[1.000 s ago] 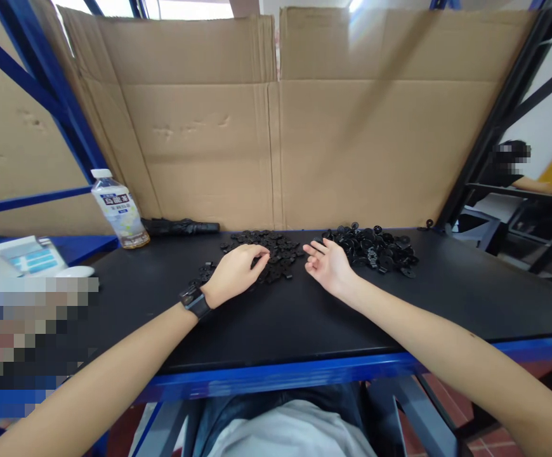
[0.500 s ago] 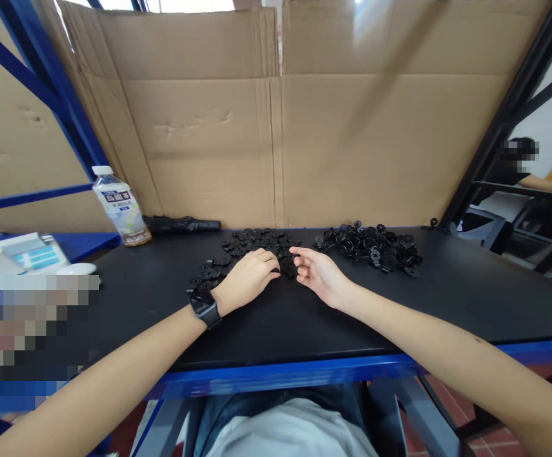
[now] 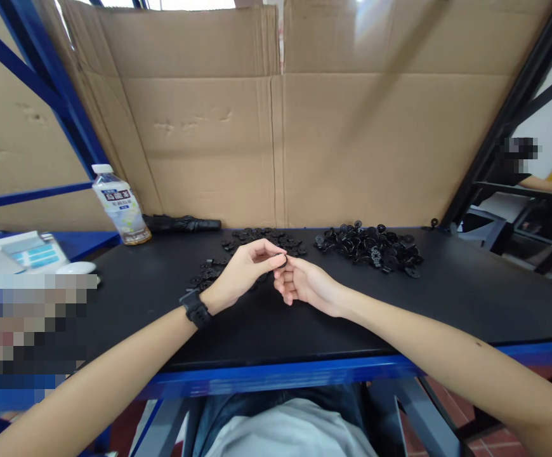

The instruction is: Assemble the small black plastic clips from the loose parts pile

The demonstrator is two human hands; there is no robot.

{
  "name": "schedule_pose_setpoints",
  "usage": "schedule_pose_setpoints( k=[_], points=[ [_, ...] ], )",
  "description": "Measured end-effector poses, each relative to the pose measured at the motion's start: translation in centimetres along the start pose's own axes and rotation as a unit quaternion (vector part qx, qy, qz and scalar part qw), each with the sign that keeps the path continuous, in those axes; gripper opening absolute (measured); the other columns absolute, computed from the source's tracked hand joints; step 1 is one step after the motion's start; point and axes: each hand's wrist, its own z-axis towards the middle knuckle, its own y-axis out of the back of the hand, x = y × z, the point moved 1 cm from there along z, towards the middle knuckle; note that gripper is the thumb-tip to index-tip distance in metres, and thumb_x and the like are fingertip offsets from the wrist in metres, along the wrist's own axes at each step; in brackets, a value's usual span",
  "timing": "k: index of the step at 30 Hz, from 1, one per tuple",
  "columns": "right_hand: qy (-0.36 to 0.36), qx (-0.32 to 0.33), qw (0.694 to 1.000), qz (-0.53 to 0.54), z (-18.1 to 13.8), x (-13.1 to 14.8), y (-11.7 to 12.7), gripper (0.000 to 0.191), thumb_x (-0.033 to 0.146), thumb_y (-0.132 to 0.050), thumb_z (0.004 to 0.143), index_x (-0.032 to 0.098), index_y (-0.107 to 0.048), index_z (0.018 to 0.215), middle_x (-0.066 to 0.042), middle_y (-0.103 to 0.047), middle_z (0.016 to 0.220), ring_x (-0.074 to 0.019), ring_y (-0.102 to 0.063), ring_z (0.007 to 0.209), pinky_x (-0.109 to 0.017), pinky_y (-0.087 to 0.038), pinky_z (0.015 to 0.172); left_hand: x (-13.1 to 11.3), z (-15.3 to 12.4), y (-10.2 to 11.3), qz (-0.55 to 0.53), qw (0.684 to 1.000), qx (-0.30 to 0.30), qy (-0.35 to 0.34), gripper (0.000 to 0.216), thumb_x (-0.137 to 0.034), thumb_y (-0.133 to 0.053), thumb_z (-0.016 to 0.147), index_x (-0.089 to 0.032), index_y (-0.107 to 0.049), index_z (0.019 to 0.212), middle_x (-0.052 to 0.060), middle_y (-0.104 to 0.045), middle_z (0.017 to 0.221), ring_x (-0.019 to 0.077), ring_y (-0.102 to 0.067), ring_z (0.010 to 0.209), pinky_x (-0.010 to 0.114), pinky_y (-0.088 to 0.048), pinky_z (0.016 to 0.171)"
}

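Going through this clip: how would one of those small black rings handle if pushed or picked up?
The small black rings look light and stiff: they keep flat shapes in loose heaps, and the left hand pinches one between just two fingertips. Being flat, they would probably slide rather than roll.

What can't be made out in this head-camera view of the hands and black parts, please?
Head view:
- Small black part pinched by the fingertips of the left hand: fingers hide most of it.
- Heaped black plastic parts: too small and dark against the black bench top to tell apart.
- Lower left: a pixelated block hides whatever lies there.
- Person at far right: pixelated, arm cut off by the frame edge.
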Motion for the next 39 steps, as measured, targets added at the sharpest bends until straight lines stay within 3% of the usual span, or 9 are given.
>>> schedule_pose_setpoints(
  k=[4,6,10,18,25,29,33,36,39],
  points=[
    [-0.002,0.029,0.996,0.09,0.0,-0.2,-0.5,0.028,0.029,-0.029,0.085,0.016,-0.05,0.071,-0.003,-0.052,0.066,-0.0121,-0.044,0.051,-0.027,-0.036,0.057,-0.2,-0.2,-0.5,0.033,0.999,0.021,-0.001,0.024,-0.035,-0.055,0.083,-0.015,-0.064,0.093,0.005,-0.065,0.086,0.0141,-0.061,0.075,0.028,-0.05,0.069],
    [-0.006,0.027,0.993,0.113,0.1,-0.2,-0.5,0.025,0.026,-0.029,0.082,0.016,-0.05,0.071,-0.003,-0.052,0.065,-0.012,-0.043,0.05,-0.028,-0.036,0.057,-0.6,-0.3,-0.4,0.134,0.989,0.002,-0.061,0.023,-0.032,-0.053,0.084,-0.017,-0.066,0.094,0.005,-0.065,0.088,0.0154,-0.06,0.08,0.03,-0.049,0.075],
    [-0.007,0.013,0.991,0.133,0.1,-0.2,-0.2,0.024,0.024,-0.031,0.077,0.015,-0.052,0.07,-0.003,-0.05,0.063,-0.0118,-0.041,0.05,-0.027,-0.035,0.056,-1.6,-0.7,-0.3,0.305,0.938,-0.035,-0.162,0.022,-0.025,-0.049,0.087,-0.018,-0.067,0.096,0.005,-0.067,0.092,0.0168,-0.06,0.089,0.031,-0.046,0.083],
    [0.003,0.001,0.994,0.111,0.0,-0.1,0.0,0.021,0.023,-0.036,0.074,0.014,-0.054,0.067,-0.003,-0.05,0.064,-0.0117,-0.041,0.051,-0.028,-0.036,0.059,-2.2,-1.2,-0.3,0.332,0.932,-0.008,-0.146,0.025,-0.021,-0.047,0.085,-0.02,-0.068,0.096,0.0,-0.071,0.09,0.0157,-0.067,0.081,0.023,-0.05,0.073],
    [0.0,0.004,0.996,0.084,0.0,-0.3,0.2,0.023,0.025,-0.038,0.075,0.013,-0.057,0.068,-0.004,-0.054,0.065,-0.012,-0.044,0.049,-0.028,-0.036,0.058,-1.8,-1.3,0.2,0.408,0.888,0.019,-0.21,0.027,-0.02,-0.046,0.083,-0.02,-0.067,0.1,0.002,-0.072,0.084,0.0154,-0.067,0.072,0.023,-0.05,0.068],
    [-0.007,-0.01,0.998,0.062,0.2,-0.7,0.5,0.023,0.023,-0.038,0.072,0.013,-0.058,0.066,-0.005,-0.056,0.065,-0.0116,-0.045,0.05,-0.027,-0.036,0.057,-1.5,-1.4,0.4,0.464,0.847,0.075,-0.248,0.026,-0.018,-0.044,0.085,-0.019,-0.064,0.103,0.004,-0.071,0.09,0.0152,-0.067,0.077,0.023,-0.051,0.07],
    [-0.021,-0.044,0.998,0.037,0.3,-0.9,0.5,0.025,0.02,-0.036,0.07,0.013,-0.056,0.057,-0.006,-0.056,0.06,-0.0103,-0.043,0.047,-0.025,-0.036,0.054,-1.2,-1.4,0.4,0.539,0.777,0.136,-0.294,0.02,-0.018,-0.046,0.087,-0.016,-0.06,0.101,0.008,-0.067,0.101,0.0187,-0.064,0.092,0.029,-0.051,0.08],
    [-0.01,-0.064,0.998,0.004,0.2,-0.8,0.3,0.025,0.017,-0.037,0.07,0.013,-0.054,0.052,-0.004,-0.053,0.052,-0.0083,-0.038,0.042,-0.024,-0.033,0.05,-0.9,-1.6,0.0,0.59,0.721,0.142,-0.335,0.02,-0.012,-0.044,0.087,-0.011,-0.057,0.102,0.012,-0.064,0.108,0.0215,-0.062,0.098,0.033,-0.05,0.083],
    [0.019,-0.079,0.997,-0.018,0.2,-0.9,0.3,0.023,0.017,-0.04,0.071,0.014,-0.052,0.052,-0.002,-0.051,0.049,-0.0075,-0.038,0.041,-0.023,-0.032,0.047,-0.8,-1.8,-0.6,0.627,0.685,0.119,-0.352,0.022,-0.005,-0.039,0.087,-0.007,-0.056,0.101,0.017,-0.065,0.104,0.0237,-0.061,0.1,0.032,-0.053,0.076]
  ],
)
